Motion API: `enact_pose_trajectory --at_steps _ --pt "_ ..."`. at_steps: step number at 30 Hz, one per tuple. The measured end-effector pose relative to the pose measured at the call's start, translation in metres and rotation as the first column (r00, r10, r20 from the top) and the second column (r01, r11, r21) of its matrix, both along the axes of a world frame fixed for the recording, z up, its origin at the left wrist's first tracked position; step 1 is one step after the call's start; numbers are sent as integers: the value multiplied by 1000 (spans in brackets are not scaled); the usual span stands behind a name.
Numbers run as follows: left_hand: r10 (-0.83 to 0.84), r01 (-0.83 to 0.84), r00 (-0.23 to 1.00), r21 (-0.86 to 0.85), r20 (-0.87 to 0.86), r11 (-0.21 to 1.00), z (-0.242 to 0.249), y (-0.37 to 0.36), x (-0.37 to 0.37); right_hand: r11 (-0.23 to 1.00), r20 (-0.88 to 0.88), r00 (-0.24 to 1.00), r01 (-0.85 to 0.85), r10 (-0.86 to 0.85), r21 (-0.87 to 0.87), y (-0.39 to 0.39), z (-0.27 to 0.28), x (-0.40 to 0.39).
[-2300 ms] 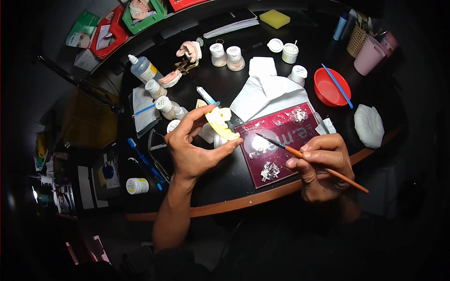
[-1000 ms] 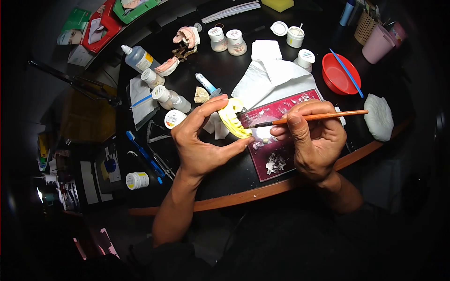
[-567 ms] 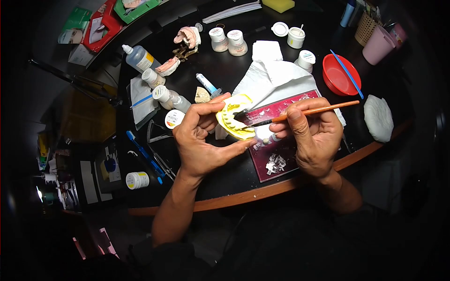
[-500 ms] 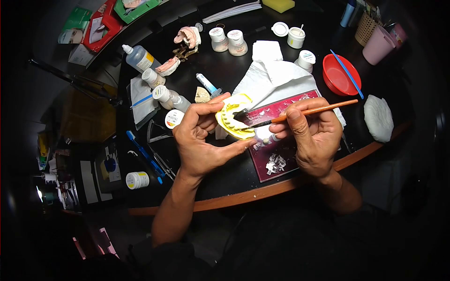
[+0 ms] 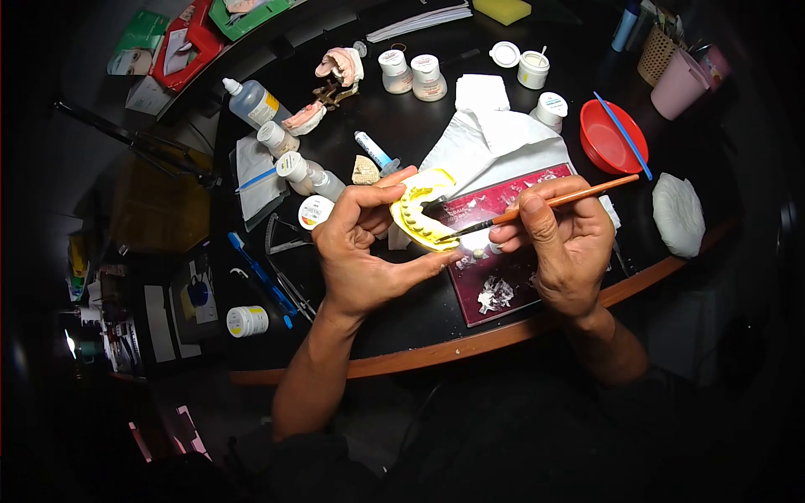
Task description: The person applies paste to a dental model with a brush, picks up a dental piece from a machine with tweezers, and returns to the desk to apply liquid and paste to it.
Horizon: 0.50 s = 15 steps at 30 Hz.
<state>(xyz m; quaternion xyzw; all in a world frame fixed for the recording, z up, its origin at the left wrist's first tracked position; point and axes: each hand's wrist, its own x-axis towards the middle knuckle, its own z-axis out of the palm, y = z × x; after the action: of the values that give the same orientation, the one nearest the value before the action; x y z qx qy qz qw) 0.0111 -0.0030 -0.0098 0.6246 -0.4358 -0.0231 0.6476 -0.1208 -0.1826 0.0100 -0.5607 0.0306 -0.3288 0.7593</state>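
Observation:
My left hand (image 5: 360, 256) holds a yellow-and-white, horseshoe-shaped dental cast (image 5: 409, 216) by its outer edge, thumb below and fingers above. Tooth shapes run along the arch. In my right hand (image 5: 566, 243) is a thin paintbrush (image 5: 579, 194) with an orange-brown handle, gripped like a pen. Its dark bristles reach the cast's lower right arm and seem to touch it. Beneath both hands lies a dark red slab (image 5: 524, 289) smeared with white material. White paper towels (image 5: 503, 138) are spread behind the cast.
A red bowl (image 5: 605, 151) with a blue stick across it stands right. Several jars and bottles surround the work, including a white jar (image 5: 247, 321). A hinged model with pink gums (image 5: 340, 65) stands behind. A blue toothbrush (image 5: 256, 272) lies left. The table's wooden edge (image 5: 470, 342) runs in front.
The brush tip has shifted slightly down along the cast's lower right arm. The cast appears slightly turned in my left hand. Both grips stay the same.

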Motion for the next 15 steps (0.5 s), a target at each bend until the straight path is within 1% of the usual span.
enact_pose_trajectory --at_steps 2,5,8,15 --pt "1 -1 1000 1 10 1000 0 0 1 1000 13 1000 8 -8 5 -1 -1 0" --pt "-1 2 999 -9 42 1000 0 0 1 998 -48 998 35 -37 -52 1 2 1" --pt "-3 4 999 -22 54 1000 1 -2 1 999 -42 999 34 -35 -25 1 0 1" --pt "11 -6 993 -45 119 999 2 -2 2 997 -62 996 67 -69 -40 -4 -1 2"
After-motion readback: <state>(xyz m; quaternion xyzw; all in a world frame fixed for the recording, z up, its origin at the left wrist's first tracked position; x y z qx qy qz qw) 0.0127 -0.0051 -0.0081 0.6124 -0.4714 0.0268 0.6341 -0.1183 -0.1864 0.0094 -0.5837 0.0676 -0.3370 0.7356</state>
